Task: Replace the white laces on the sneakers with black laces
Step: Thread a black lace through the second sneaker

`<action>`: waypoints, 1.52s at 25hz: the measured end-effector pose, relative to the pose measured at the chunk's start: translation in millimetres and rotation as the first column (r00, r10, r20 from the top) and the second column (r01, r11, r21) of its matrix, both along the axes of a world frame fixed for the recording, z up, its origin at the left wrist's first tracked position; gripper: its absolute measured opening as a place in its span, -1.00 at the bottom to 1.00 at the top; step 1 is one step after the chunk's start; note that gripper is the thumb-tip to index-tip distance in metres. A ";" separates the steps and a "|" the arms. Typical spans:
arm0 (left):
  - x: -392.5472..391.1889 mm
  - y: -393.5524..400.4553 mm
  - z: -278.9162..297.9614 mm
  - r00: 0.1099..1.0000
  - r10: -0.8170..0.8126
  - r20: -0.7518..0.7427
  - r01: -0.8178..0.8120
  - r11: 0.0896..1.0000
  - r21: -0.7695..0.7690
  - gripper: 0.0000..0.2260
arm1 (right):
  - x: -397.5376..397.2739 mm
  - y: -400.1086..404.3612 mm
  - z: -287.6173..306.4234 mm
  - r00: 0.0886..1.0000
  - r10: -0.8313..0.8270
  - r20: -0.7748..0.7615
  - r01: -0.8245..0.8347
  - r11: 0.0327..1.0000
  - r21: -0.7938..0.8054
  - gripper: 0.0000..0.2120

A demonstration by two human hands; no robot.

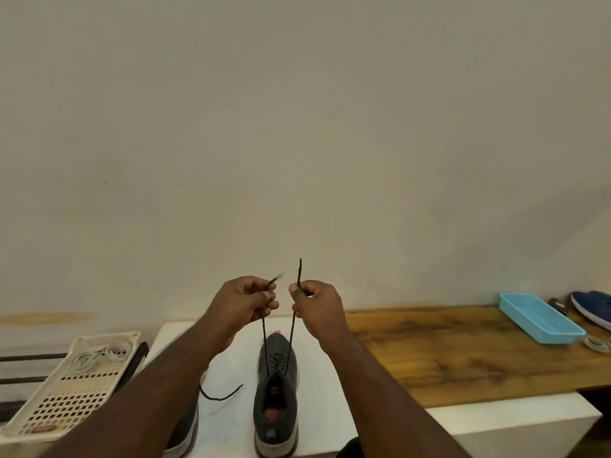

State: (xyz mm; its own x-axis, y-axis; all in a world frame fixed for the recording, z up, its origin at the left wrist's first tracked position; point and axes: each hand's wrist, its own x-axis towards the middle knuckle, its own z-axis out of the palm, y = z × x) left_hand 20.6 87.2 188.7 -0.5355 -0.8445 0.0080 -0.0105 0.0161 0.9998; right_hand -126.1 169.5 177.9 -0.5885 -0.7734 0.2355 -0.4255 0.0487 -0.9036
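A dark grey sneaker [277,391] stands on the white table [231,365], toe pointing away, threaded with a black lace [291,335]. Both lace ends run up from the top eyelets, pulled taut. My left hand [246,300] pinches the left end, whose tip sticks out to the right. My right hand [314,305] pinches the right end, its tip pointing straight up. A second sneaker [185,434] lies under my left forearm, mostly hidden, with a loose black lace end [221,395] beside it. White laces [99,355] lie coiled in a cream perforated tray [69,391] at the left.
A wooden bench top [463,352] runs to the right, carrying a light blue tray [539,317] and a blue shoe [591,307] at the far right. A plain wall fills the view behind.
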 end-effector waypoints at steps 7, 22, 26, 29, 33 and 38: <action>-2.2 2.4 17.5 0.995 0.103 0.004 -0.102 0.986 -0.134 -0.88 | 1.9 -8.6 10.6 1.000 -0.020 0.001 0.020 0.997 -0.071 -0.85; -27.3 -12.3 30.6 0.988 0.151 -0.034 -0.154 0.981 -0.115 -0.89 | 0.3 -36.7 15.3 0.999 -0.021 0.039 0.026 0.989 -0.146 -0.92; -31.3 -17.9 28.8 0.992 0.122 -0.025 -0.124 0.984 -0.125 -0.88 | 3.9 -40.9 16.7 1.000 0.008 0.008 -0.007 0.988 -0.153 -0.89; -33.4 -20.4 27.6 0.995 0.096 -0.040 -0.101 0.986 -0.131 -0.88 | 4.6 -42.9 17.3 1.000 0.023 0.008 -0.022 0.989 -0.147 -0.87; -34.6 -20.7 25.1 0.995 0.090 -0.049 -0.096 0.986 -0.139 -0.89 | 1.3 -41.5 15.0 0.999 0.035 -0.012 -0.036 0.992 -0.118 -0.90; -19.4 -27.5 11.6 0.971 0.239 -0.019 -0.240 0.969 -0.058 -0.84 | -16.9 -23.2 -8.9 0.963 -0.034 0.267 0.069 0.990 -0.121 -0.96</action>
State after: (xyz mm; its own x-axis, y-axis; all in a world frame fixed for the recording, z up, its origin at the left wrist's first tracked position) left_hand 1.1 59.7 200.3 -0.3174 -0.9459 0.0671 -0.0097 0.0739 0.9972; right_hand -143.1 146.3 169.0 -0.6815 -0.7137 0.1621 -0.1716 -0.0595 -0.9834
